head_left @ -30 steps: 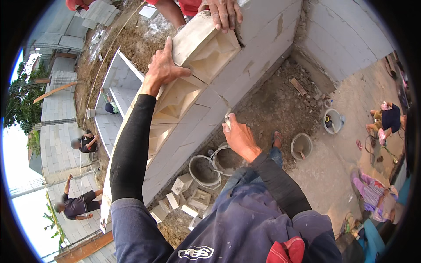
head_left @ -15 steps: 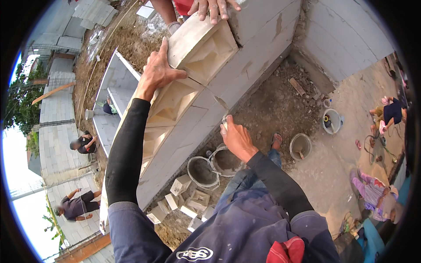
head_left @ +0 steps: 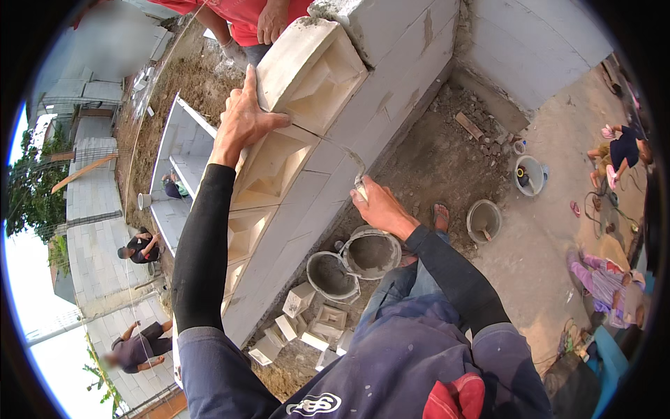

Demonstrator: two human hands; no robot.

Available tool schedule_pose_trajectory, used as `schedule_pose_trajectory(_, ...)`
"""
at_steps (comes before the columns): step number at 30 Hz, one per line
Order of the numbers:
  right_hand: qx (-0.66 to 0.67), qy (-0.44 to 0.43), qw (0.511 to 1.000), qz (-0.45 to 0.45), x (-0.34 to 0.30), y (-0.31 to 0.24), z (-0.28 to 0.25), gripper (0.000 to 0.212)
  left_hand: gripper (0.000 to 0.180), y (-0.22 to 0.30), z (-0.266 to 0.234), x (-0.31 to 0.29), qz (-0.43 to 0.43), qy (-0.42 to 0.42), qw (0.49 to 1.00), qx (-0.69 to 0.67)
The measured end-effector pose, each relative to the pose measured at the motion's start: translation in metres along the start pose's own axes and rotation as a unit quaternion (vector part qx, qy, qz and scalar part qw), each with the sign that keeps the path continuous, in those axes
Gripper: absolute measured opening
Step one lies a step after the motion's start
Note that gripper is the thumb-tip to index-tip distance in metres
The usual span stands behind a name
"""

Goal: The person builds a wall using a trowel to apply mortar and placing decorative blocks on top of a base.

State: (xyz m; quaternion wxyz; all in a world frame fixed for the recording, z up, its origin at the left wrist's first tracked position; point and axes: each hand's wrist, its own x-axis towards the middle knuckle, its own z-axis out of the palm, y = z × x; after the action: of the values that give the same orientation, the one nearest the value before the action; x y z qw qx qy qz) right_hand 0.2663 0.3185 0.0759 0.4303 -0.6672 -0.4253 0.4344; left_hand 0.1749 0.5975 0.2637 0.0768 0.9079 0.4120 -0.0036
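Note:
A pale decorative vent block (head_left: 321, 77) with a recessed front sits in the row along the top of the grey wall. My left hand (head_left: 244, 126) lies against its near end, fingers spread and thumb stretched along its edge. Directly below is another vent block (head_left: 279, 164) of the same kind. In front of the wall face, my right hand (head_left: 382, 209) is closed round the handle of a trowel (head_left: 360, 183). The trowel's bent neck shows; its thin blade is hard to make out against the grey wall.
Beyond the wall stands a co-worker in a red shirt (head_left: 241, 24). Two mortar buckets (head_left: 331, 276) and several loose vent blocks (head_left: 300, 300) are near my legs. Farther right stand a bucket with a tool (head_left: 484, 220) and a white bucket (head_left: 530, 174). A string (head_left: 139, 140) runs along the left.
The co-worker's hand has come off the top of the vent block. My right hand has turned slightly, showing more of the trowel's neck. My left hand stays against the block.

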Motion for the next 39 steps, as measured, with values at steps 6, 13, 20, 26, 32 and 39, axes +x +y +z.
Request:
schedule_pose_trajectory(6,0.029,-0.081,0.994,0.06,-0.003,-0.013,-0.008,0.047,0.136,-0.012,0.002,-0.002,-0.003,0.005,1.0,0.013)
schedule_pose_trajectory(13,-0.227,0.05,0.972,-0.034,0.009,0.035,0.001,0.034,0.133,0.006,-0.004,0.0,0.003,-0.002,1.0,0.01)
schedule_pose_trajectory(20,-0.19,-0.047,0.981,-0.01,0.011,0.016,-0.024,0.034,0.133,0.004,-0.004,-0.015,-0.012,-0.007,1.0,0.016)
schedule_pose_trajectory(26,0.197,-0.092,0.959,0.18,-0.025,-0.029,0.017,0.059,0.13,-0.003,-0.004,-0.021,0.002,0.011,1.0,-0.004)
schedule_pose_trajectory(32,0.087,-0.004,0.992,0.091,-0.063,-0.02,-0.017,0.049,0.13,0.004,-0.002,-0.015,0.009,0.007,1.0,-0.023)
schedule_pose_trajectory(39,0.013,0.122,0.985,0.118,-0.068,0.026,-0.008,0.043,0.131,0.001,-0.002,-0.002,0.026,-0.027,0.997,-0.064)
